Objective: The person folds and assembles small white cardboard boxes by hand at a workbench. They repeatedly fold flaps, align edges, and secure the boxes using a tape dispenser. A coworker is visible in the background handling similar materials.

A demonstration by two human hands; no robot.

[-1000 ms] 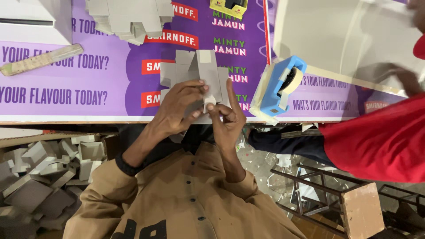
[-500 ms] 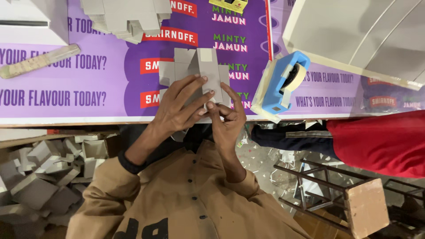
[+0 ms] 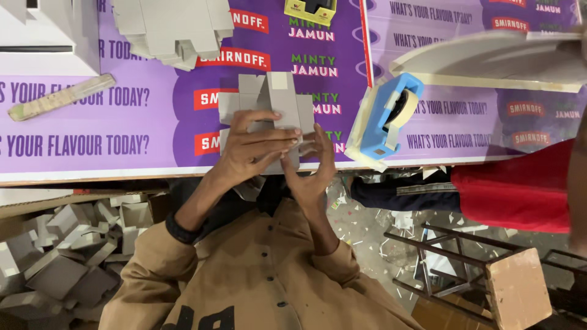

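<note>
1. Place: a small packaging workshop where cardboard boxes are made by hand.
2. Counter [image 3: 122, 131]: covered with a purple printed banner sheet as a work surface.
3. Stack of grey cardboard blanks [image 3: 171, 27] on the counter.
4. Blue tape dispenser [image 3: 386, 116] with a roll of paper tape.
5. Heap of folded grey boxes [image 3: 67, 250] on the floor.
6. Paper scraps [image 3: 373, 226] littering the floor beside a wooden stool [image 3: 516, 290].
</note>
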